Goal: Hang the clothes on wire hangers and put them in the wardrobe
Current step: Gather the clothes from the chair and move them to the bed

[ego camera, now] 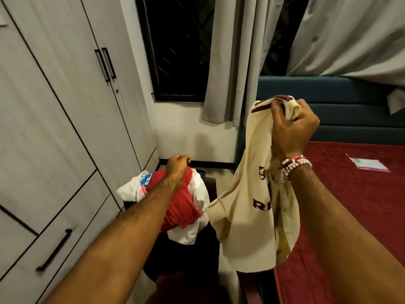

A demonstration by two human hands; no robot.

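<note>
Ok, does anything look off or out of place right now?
The cream shirt bunched in the right hand shows yellowish and reddish marks near its lower hem, possibly stains. The wardrobe doors are shut, and no wire hanger is in view. The clothes pile by the left hand is a loose heap.

Dark barred window [175, 51], grey curtains [232, 62], blue headboard [350, 119], red-covered bed [350, 205], cream wall [186, 132].
</note>
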